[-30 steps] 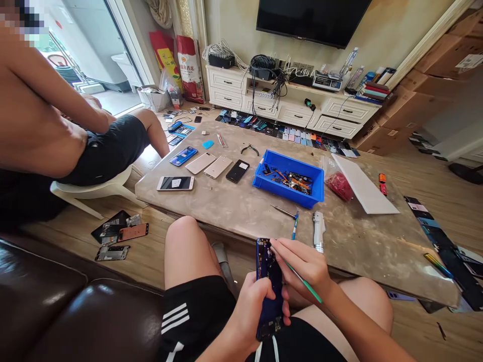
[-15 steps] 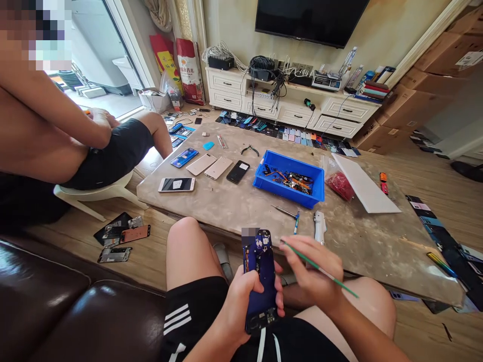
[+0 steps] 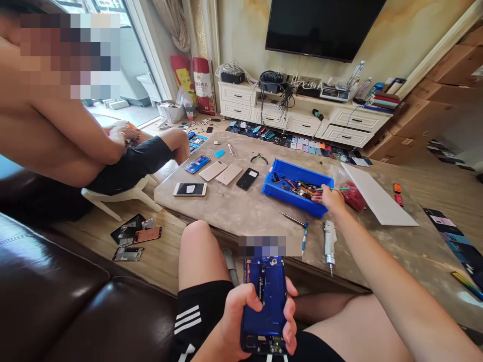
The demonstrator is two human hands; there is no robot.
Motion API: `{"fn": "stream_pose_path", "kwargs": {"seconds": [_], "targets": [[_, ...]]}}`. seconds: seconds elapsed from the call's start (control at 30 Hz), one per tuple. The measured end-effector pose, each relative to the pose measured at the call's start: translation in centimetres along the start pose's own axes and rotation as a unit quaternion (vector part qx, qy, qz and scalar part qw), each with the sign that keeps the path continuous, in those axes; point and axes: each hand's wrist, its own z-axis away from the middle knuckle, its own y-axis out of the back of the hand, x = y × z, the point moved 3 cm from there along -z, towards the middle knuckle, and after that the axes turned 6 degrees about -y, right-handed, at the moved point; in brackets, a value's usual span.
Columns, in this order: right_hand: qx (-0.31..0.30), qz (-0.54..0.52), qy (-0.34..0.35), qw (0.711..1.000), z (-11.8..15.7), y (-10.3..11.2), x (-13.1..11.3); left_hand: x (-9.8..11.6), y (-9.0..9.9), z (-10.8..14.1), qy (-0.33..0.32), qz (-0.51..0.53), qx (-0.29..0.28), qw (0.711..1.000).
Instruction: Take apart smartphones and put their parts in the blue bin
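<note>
An opened blue phone [image 3: 272, 301] with bare inner parts lies in my left hand [image 3: 241, 311], thumb on one side and fingers wrapped round the other. My right hand [image 3: 329, 199] reaches over the right end of the blue bin [image 3: 292, 202], its fingers closed on a thin green tool [image 3: 341, 188]. Small phone parts [image 3: 298, 187] fill part of the bin. Nearer to me on the table lie a screwdriver [image 3: 292, 218], a blue pen-like tool [image 3: 304, 236] and a white electric screwdriver [image 3: 329, 244].
Several phones, among them a black one [image 3: 247, 179], lie on the table [image 3: 211, 211]. Pliers [image 3: 259, 159] are behind them. Right of the bin are a bag of red material [image 3: 353, 195] and a white board [image 3: 379, 193]. Another person [image 3: 71, 130] sits at the left.
My right hand has moved away from the phone, forward and right to the bin, with the green tool. The phone stays in my left hand. The view has shifted.
</note>
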Motion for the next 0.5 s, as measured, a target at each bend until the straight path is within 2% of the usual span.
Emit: {"fn": "stream_pose_path", "kwargs": {"seconds": [0.13, 0.27, 0.5], "targets": [[-0.040, -0.030, -0.053, 0.997, -0.8, 0.5, 1.6, 0.1, -0.2, 0.0, -0.006, -0.011, 0.010, 1.000], [-0.026, -0.003, -0.111, 0.993, -1.1, 0.7, 3.0, 0.0, 0.0, -0.1, -0.004, -0.012, 0.015, 1.000], [-0.004, 0.012, -0.111, 0.994, 0.2, 1.0, 2.5, -0.3, 0.0, -0.1, 0.005, 0.000, 0.009, 1.000]]}}
